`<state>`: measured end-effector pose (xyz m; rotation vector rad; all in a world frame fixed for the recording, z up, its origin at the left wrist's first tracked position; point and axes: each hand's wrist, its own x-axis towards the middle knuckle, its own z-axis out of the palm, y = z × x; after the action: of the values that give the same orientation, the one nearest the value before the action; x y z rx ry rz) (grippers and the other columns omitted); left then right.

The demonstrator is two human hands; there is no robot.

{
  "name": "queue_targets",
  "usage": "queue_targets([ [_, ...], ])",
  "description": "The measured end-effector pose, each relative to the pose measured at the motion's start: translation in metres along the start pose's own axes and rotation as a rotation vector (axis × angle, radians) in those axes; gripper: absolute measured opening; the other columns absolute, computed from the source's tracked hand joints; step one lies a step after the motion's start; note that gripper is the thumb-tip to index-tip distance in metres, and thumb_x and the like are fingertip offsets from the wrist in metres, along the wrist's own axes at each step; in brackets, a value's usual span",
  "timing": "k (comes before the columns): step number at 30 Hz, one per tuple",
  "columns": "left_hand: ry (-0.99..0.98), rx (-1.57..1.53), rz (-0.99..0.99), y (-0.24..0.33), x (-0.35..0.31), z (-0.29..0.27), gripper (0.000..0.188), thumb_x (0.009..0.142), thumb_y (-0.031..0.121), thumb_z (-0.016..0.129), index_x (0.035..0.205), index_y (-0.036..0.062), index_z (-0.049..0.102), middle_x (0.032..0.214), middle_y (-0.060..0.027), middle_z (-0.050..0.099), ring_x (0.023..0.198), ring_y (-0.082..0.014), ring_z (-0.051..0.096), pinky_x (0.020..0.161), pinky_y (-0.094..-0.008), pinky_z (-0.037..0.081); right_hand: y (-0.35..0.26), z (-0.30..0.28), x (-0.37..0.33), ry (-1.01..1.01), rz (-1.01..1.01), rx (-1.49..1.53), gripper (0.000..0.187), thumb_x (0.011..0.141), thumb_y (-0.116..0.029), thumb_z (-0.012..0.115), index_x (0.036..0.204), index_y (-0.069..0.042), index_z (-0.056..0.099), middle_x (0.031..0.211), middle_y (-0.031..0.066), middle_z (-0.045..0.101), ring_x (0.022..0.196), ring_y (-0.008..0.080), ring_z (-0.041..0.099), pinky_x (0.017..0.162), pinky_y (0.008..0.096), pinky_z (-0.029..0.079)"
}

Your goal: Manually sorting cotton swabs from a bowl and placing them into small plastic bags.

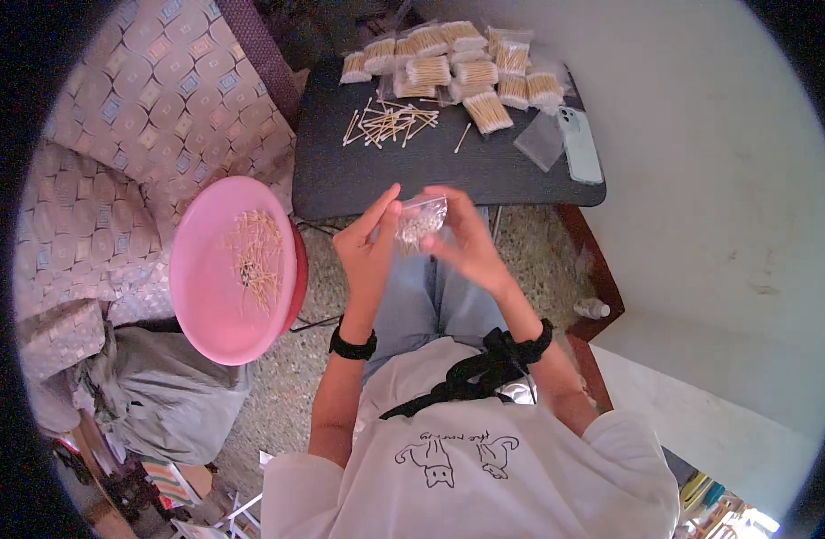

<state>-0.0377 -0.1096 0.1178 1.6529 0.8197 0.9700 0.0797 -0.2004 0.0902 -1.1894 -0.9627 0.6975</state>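
So, the clear swab bag [421,221] sits between both hands just short of the dark counter [358,184], white tips facing up; the right hand [471,244] pinches its right side, the left hand [366,242] is right alongside (blurry, can't tell if it's gripping). Loose swabs [390,124] and filled bags [428,70] lie beyond, pink basin [206,310] off left above speckled floor [538,278].

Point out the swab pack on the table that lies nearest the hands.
The pack between the lone swab and the flat clear bag. It lies at the table's near side of the group; the other packs sit farther back.
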Motion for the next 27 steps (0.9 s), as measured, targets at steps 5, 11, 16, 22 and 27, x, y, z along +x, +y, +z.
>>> queue_targets([
  [5,-0.095,-0.247,0.042,-0.006,0.001,0.022,0.032,0.088,0.008,0.058,0.119,0.0010,0.057,0.104,-0.0138,0.066,0.093,-0.0124,0.061,0.083,-0.0239,0.045,0.014,-0.017,-0.023,-0.066,0.223,0.017,0.048,0.083,-0.015,0.066,0.123,-0.003,0.042,0.114,0.0096,0.054,0.102,0.0143,0.053,0.087,0.0299,0.043],
  [11,-0.058,-0.371,0.076,-0.012,0.013,0.034,0.025,0.090,0.007,0.054,0.114,-0.0025,0.053,0.105,-0.0151,0.064,0.099,-0.0194,0.061,0.091,-0.0286,0.044,0.016,-0.093,0.005,0.200,0.125,-0.009,0.038,0.086,-0.012,0.063,0.119,-0.001,0.047,0.107,0.0061,0.059,0.097,0.0118,0.056,0.084,0.0272,0.045],
  [16,-0.200,-0.259,-0.051,-0.032,0.011,0.027,0.017,0.092,0.009,0.051,0.104,-0.0009,0.058,0.088,-0.0137,0.066,0.082,-0.0197,0.064,0.081,-0.0301,0.047,0.046,-0.179,0.087,0.377,0.036,-0.454,0.044,0.083,-0.016,0.067,0.118,0.002,0.047,0.101,0.0111,0.062,0.092,0.0155,0.059,0.083,0.0292,0.047],
  [22,-0.206,-0.160,-0.027,-0.029,0.003,0.021,0.015,0.092,0.009,0.051,0.101,0.0000,0.060,0.074,-0.0072,0.064,0.071,-0.0134,0.060,0.070,-0.0254,0.045,0.040,-0.188,0.178,0.650,-0.233,-0.978,0.067,0.075,-0.016,0.073,0.128,0.003,0.035,0.098,0.0231,0.061,0.086,0.0323,0.062,0.079,0.0369,0.048],
  [27,-0.147,-0.121,-0.119,-0.030,0.002,0.008,0.014,0.092,0.012,0.053,0.098,0.0006,0.060,0.072,-0.0053,0.063,0.070,-0.0105,0.060,0.070,-0.0242,0.044,0.048,-0.181,0.197,0.559,-0.207,-1.184,0.068,0.071,-0.013,0.073,0.130,-0.007,0.038,0.119,0.0200,0.051,0.100,0.0361,0.054,0.082,0.0421,0.045],
])
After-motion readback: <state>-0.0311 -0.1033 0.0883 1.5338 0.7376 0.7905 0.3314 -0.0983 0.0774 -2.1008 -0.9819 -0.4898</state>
